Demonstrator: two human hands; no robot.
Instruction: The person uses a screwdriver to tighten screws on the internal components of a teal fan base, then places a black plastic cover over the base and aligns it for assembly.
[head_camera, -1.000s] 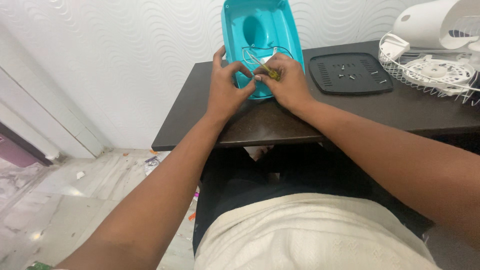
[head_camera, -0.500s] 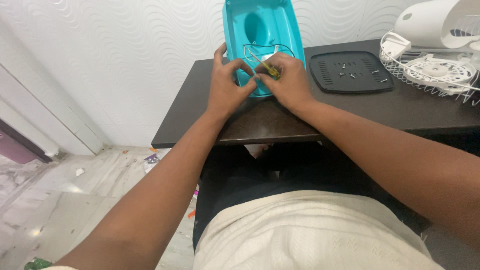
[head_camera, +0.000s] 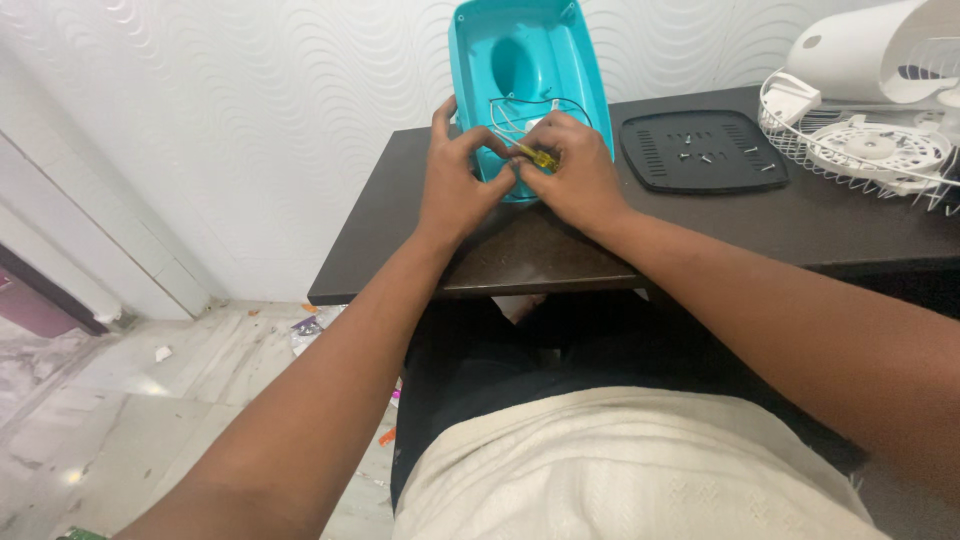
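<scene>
Yellow screwdriver (head_camera: 537, 156) pinched, wrists bent.

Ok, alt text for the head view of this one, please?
A person's right hand holds a yellow-handled screwdriver inside a teal plastic housing on a dark table, with the left hand steadying its edge. A black vented cover and white fan parts lie to the right.

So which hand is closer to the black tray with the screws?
Right. The right hand is beside the black tray, holding a yellow screwdriver; the left hand is farther away, on the teal housing.
</scene>
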